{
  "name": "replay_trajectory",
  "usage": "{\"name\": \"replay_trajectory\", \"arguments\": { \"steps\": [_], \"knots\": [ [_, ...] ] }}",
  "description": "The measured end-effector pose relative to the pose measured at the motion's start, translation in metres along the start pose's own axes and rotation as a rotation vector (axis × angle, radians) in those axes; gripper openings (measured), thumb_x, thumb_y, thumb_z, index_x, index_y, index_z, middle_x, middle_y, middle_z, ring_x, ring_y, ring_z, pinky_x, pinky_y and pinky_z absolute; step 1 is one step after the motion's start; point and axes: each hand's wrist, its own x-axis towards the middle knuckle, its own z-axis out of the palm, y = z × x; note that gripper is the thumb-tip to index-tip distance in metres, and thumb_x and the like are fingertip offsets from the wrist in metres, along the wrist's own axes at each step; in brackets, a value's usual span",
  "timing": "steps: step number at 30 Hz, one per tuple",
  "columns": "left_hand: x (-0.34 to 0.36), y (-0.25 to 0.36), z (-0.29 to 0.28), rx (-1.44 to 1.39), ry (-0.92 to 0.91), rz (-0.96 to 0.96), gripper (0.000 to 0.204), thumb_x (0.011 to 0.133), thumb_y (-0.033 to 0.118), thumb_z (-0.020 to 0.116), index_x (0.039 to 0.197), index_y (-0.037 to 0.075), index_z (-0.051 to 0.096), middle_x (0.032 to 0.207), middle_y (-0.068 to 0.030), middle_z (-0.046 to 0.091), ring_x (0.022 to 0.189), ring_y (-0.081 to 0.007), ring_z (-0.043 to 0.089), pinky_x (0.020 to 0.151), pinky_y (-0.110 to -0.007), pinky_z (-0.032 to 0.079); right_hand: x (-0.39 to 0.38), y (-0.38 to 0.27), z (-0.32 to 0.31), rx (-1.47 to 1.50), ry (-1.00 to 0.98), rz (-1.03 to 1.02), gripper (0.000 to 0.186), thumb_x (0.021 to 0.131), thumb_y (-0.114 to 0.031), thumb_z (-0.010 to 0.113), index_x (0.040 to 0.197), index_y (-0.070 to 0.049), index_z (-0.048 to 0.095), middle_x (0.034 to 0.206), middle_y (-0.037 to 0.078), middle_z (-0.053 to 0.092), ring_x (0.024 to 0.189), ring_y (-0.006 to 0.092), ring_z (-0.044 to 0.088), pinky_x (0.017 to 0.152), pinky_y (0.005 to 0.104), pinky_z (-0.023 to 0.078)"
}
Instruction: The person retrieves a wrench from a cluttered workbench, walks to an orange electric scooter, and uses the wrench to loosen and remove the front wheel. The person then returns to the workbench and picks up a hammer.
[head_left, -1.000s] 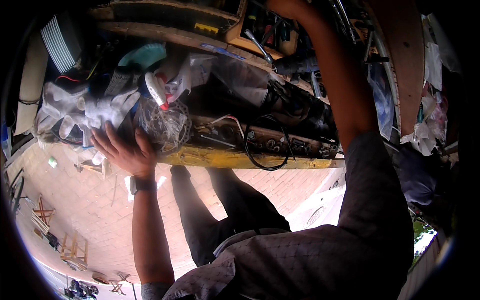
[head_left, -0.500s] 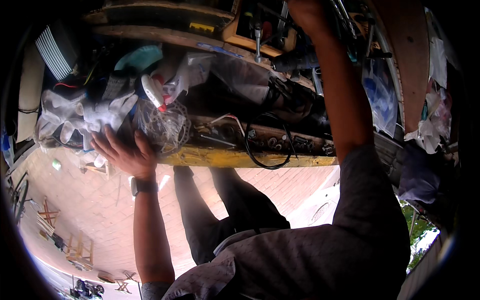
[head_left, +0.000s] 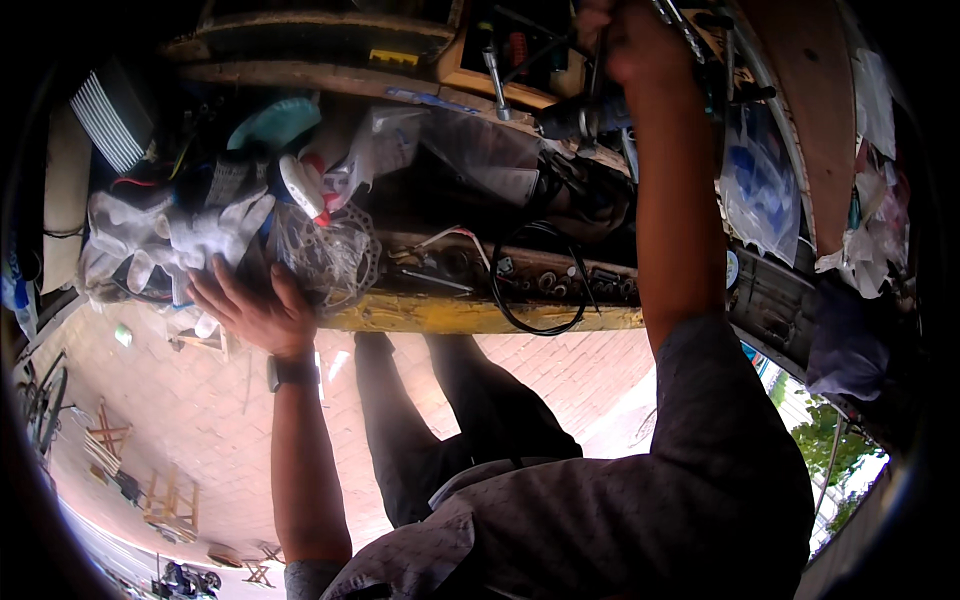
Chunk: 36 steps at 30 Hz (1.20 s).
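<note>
1. Right hand [head_left: 640, 50] up top, seemingly sorting hand tools [head_left: 494, 78] by the wooden tray [head_left: 465, 76]; blur hides whether its grip holds any.
2. Left hand [head_left: 262, 315], grip spread loose, against white gloves [head_left: 215, 232].
3. Next likely calls for clearance between tools.

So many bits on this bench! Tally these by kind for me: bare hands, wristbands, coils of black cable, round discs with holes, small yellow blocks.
Bare hands: 2 (left hand, right hand)
Dark wristband: 1
Black cable coil: 1
Disc with holes: 1
Small yellow block: 1
Total: 6
</note>
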Motion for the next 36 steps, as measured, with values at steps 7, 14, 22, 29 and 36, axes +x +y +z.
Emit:
{"name": "replay_trajectory", "arguments": {
  "steps": [7,14,22,29,36],
  "knots": [
    [0.001,0.002,-0.001,0.003,0.005,-0.001,0.071,0.094,0.049,0.052,0.146,0.002,0.042,0.155,-0.0277,0.032,0.143,-0.0511,0.024,0.114,-0.063,0.023,-0.091,0.04,0.04,-1.717,-0.272,-0.366,0.07,0.083,-0.034,0.079,0.129,0.011,0.053,0.094,0.021,0.071,0.09,0.0338,0.072,0.079,0.0416,0.057],
    [0.001,0.001,-0.002,0.009,-0.002,0.001,0.072,0.093,0.05,0.053,0.149,0.007,0.04,0.156,-0.0279,0.031,0.144,-0.0533,0.024,0.111,-0.066,0.026,-0.088,0.057,0.038,-1.844,-0.252,-0.622,0.035,0.076,-0.01,0.069,0.109,0.0,0.066,0.092,0.02,0.07,0.081,0.0326,0.072,0.07,0.0436,0.059],
    [0.001,0.0,-0.002,0.014,0.004,-0.003,0.071,0.094,0.051,0.053,0.148,0.007,0.041,0.155,-0.0273,0.032,0.143,-0.0529,0.026,0.11,-0.066,0.028,-0.074,0.042,0.062,-1.952,-0.305,-0.532,0.036,0.077,-0.002,0.064,0.113,-0.003,0.067,0.101,0.019,0.067,0.091,0.0349,0.069,0.076,0.047,0.057],
    [0.001,-0.001,-0.002,-0.005,0.001,-0.004,0.071,0.093,0.049,0.054,0.148,0.006,0.041,0.155,-0.0273,0.031,0.144,-0.0527,0.024,0.112,-0.065,0.026,-0.068,0.046,0.04,-1.709,-0.334,-0.475,0.038,0.085,0.001,0.059,0.122,-0.003,0.063,0.099,0.017,0.07,0.091,0.0309,0.07,0.078,0.0405,0.057],
    [-0.001,-0.001,-0.003,-0.022,-0.02,-0.023,0.071,0.093,0.049,0.054,0.147,0.003,0.042,0.156,-0.0275,0.029,0.145,-0.0516,0.021,0.114,-0.064,0.022,-0.072,0.027,0.013,-0.261,-0.151,-0.121,0.031,0.097,-0.011,0.056,0.127,-0.001,0.059,0.1,0.01,0.07,0.062,0.0076,0.048,0.052,0.0214,0.039]
  ]
}}
